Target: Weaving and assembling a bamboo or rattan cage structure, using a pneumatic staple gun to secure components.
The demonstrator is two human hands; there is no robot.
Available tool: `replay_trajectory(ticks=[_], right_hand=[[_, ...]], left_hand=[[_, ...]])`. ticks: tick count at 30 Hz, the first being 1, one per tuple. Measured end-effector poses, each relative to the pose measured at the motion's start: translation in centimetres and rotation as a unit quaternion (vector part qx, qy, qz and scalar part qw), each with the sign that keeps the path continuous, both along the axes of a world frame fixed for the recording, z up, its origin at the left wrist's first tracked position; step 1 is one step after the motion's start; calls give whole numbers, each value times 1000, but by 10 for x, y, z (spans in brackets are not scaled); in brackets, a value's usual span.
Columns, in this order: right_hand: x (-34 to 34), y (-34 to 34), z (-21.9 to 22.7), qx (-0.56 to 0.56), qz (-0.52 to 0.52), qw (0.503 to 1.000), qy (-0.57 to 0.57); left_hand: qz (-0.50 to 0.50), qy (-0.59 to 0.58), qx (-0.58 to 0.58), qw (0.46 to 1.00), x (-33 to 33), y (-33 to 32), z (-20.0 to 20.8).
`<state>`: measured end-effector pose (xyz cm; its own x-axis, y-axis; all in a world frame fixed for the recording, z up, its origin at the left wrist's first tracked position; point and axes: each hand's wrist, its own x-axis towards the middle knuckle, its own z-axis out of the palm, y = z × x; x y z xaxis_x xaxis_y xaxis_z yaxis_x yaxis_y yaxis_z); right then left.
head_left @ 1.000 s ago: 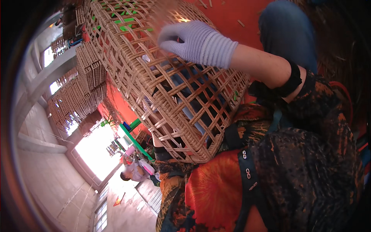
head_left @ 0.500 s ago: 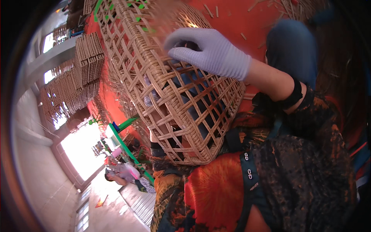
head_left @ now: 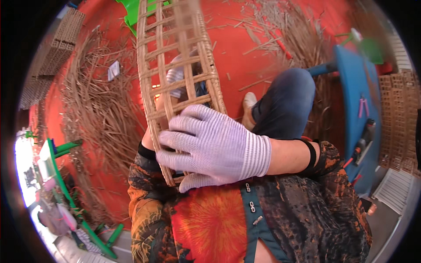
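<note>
A tan woven basket (head_left: 214, 83) of open lattice stands in front of me, its narrow face turned up and its near end against my body. Across that near end lies my right hand (head_left: 215, 144) in a white knit glove, fingers bent over the left edge and thumb at the near corner. My left hand (head_left: 175, 79), gloved too, shows in part through the lattice. Its forearm comes in along the basket's left side. The strips hide most of its fingers, so their grip does not show.
Loose brown strips (head_left: 105, 114) heap on the red floor at left, with more strips (head_left: 302, 39) at far right. A green plastic piece (head_left: 131, 17) lies beyond the basket. Right of my knee stands a blue panel (head_left: 351, 114) with pink-handled pliers (head_left: 363, 107). Woven stacks (head_left: 397, 118) stand farther right.
The basket has turned from its broad corner to a narrow face. My right hand has come down from above it onto its near end. My view has swung to the right.
</note>
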<state>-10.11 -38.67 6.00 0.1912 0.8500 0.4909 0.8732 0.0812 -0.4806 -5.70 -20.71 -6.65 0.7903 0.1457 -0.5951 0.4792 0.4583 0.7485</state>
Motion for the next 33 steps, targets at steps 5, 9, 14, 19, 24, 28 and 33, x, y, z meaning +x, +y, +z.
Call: replay_trajectory(ticks=[5,9,14,19,24,28,33], right_hand=[[-10,-21,18,-111,-97,989,0],[4,-51,25,-124,-178,975,-45],[5,-81,12,-119,-233,964,-43],[11,-92,0,-124,-222,967,-16],[20,-100,-2,-122,-200,972,-18],[22,-112,-4,-123,-203,971,-7],[24,-128,-6,-132,-210,968,-21]], left_hand=[[-31,-18,-51,998,24,-40,-9],[-48,-26,-77,995,47,-70,-17],[-72,-53,-123,988,74,-83,-13],[38,-94,-115,988,60,-34,20],[132,-169,-266,940,32,29,30],[190,-363,-182,894,23,27,24],[183,-322,-164,914,1,33,24]])
